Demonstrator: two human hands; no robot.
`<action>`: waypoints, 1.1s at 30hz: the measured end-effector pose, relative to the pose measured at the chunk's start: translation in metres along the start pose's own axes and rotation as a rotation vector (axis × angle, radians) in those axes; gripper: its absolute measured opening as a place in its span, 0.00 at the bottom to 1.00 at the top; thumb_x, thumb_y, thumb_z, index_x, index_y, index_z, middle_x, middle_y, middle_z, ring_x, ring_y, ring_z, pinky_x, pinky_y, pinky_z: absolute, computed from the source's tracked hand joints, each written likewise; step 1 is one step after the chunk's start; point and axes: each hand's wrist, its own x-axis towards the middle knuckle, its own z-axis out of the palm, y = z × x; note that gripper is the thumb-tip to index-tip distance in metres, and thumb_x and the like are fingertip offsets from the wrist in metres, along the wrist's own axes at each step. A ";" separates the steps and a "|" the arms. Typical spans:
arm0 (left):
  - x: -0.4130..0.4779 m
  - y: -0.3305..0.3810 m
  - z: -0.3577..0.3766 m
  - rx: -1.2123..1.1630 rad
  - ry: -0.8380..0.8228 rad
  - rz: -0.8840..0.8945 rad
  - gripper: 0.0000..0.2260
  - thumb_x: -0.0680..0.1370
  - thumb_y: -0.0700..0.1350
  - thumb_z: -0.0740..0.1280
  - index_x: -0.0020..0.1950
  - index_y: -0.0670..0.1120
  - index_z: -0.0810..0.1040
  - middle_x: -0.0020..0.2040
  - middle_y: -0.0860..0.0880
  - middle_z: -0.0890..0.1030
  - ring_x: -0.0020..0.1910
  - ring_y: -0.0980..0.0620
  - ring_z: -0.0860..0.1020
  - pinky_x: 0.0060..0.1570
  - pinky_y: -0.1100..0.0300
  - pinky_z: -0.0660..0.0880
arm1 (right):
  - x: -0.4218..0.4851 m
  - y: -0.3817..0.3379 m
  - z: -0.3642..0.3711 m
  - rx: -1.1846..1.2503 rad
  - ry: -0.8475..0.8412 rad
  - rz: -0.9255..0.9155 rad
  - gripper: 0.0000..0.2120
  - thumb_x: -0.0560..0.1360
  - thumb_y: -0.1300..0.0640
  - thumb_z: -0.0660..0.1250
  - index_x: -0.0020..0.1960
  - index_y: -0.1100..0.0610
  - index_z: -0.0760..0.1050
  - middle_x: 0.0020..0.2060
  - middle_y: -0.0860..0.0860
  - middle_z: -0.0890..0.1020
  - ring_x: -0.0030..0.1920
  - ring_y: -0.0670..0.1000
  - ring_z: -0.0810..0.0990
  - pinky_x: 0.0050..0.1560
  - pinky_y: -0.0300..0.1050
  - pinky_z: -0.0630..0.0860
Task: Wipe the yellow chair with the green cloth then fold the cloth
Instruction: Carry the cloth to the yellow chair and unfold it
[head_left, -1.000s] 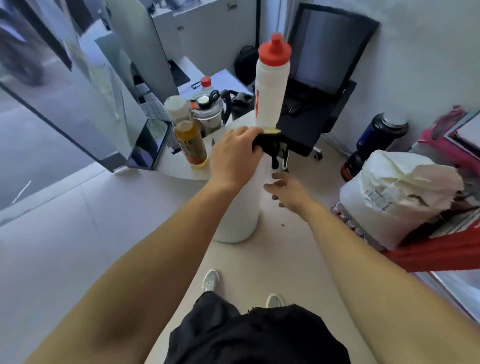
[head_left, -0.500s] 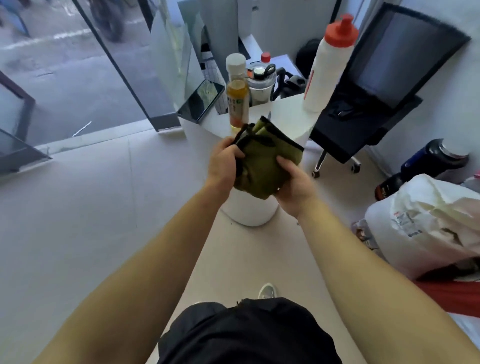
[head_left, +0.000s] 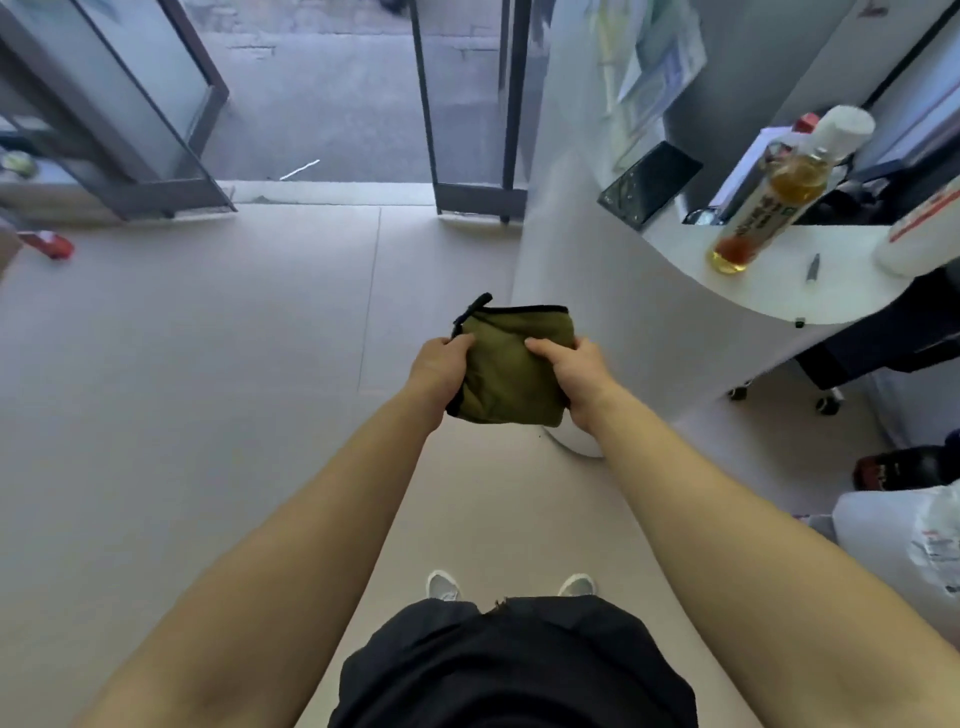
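An olive-green cloth (head_left: 511, 369) with black trim is folded into a thick square and held in the air in front of me, above the floor. My left hand (head_left: 439, 366) grips its left edge, thumb on top. The right edge is gripped by my right hand (head_left: 574, 371), thumb also on the cloth. A black loop sticks out at the cloth's upper left corner. No yellow chair is in view.
A white round table (head_left: 675, 291) stands to the right with an amber bottle (head_left: 763, 208), a white bottle (head_left: 919, 234), a pen and a dark tablet (head_left: 649, 184). A black office chair (head_left: 893, 332) sits behind it. Glass doors (head_left: 467, 104) are ahead; a white bag (head_left: 904, 545) lies at the right.
My left hand lifted the cloth off the table, and both hands now hold it flatter and squarer. My view has turned left, away from the table toward the doors.
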 end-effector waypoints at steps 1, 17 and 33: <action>0.006 -0.002 -0.017 -0.030 0.016 -0.017 0.17 0.81 0.52 0.63 0.64 0.43 0.77 0.58 0.44 0.81 0.56 0.43 0.80 0.60 0.47 0.77 | 0.004 0.000 0.017 -0.026 -0.024 0.005 0.12 0.75 0.53 0.74 0.54 0.51 0.75 0.55 0.54 0.82 0.54 0.57 0.82 0.56 0.56 0.81; 0.133 0.029 -0.217 -0.363 0.290 -0.144 0.16 0.78 0.54 0.63 0.60 0.46 0.77 0.56 0.46 0.82 0.55 0.43 0.81 0.60 0.45 0.78 | 0.133 -0.066 0.261 -0.459 -0.311 0.025 0.19 0.77 0.51 0.70 0.63 0.58 0.73 0.55 0.55 0.81 0.54 0.56 0.80 0.55 0.53 0.79; 0.218 0.094 -0.419 -0.580 0.643 -0.095 0.13 0.75 0.50 0.68 0.57 0.46 0.80 0.54 0.45 0.84 0.53 0.44 0.82 0.58 0.47 0.79 | 0.226 -0.155 0.549 -0.854 -0.681 -0.027 0.20 0.79 0.50 0.66 0.66 0.58 0.70 0.57 0.56 0.77 0.55 0.58 0.76 0.60 0.56 0.77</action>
